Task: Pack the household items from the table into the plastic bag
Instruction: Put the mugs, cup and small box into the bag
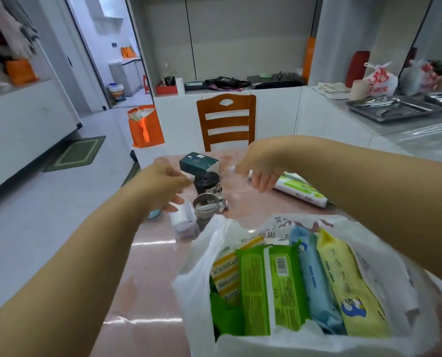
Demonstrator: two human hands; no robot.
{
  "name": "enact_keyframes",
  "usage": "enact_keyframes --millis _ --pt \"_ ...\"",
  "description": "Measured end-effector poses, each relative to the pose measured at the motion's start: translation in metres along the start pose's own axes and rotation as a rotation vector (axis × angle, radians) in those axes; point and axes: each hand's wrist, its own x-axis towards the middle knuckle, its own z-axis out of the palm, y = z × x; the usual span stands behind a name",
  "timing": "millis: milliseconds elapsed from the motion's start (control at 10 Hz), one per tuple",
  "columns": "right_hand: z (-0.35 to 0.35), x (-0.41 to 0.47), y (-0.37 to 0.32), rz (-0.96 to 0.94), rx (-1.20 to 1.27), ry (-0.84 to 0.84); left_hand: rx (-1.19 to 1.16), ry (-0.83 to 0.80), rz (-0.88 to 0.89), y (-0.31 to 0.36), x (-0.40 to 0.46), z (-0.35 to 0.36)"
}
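While both hands hover over the far half of the table [147, 269], the plastic bag [199, 256] stands open at the near right, already stuffed.

Bag holds upright packs: yellow-striped [225, 274], green with a barcode label [266, 287], blue [315, 279], yellow with a cartoon print [348, 284]; their small print is too blurred to read. Left hand [160, 186]: fingers curled, tips pinched together; what they hold, if anything, cannot be told; a clear wrapped white item [182, 222] lies just under them. Right hand [258, 163]: thumb and forefinger pinch a small white object [231, 168], other fingers hanging loose above a green-and-white roll pack [302, 189]. Between the hands: dark green box [196, 162], black roll [205, 181], metal cup [207, 206]. Wooden chair [226, 119] at the far edge; orange bag [144, 127] on the floor, far left.
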Motion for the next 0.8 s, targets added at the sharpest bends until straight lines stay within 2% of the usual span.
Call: enact_keyframes --millis 100,300,400,600,800 --pt "0.012 0.051 -0.006 -0.029 -0.032 -0.064 0.042 0.008 -0.053 -0.022 0.050 0.023" --pt "0.049 0.142 -0.001 -0.115 -0.227 -0.034 0.207 0.085 -0.178 -0.079 0.145 0.065" --pt "0.075 0.172 0.006 -0.139 -0.209 -0.031 0.275 0.150 -0.342 -0.110 0.177 0.081" --pt "0.097 0.190 0.017 -0.038 -0.157 -0.115 0.048 0.176 -0.496 -0.151 0.201 0.107" --pt "0.080 0.184 0.039 0.011 -0.167 -0.117 -0.095 0.213 -0.486 -0.149 0.191 0.112"
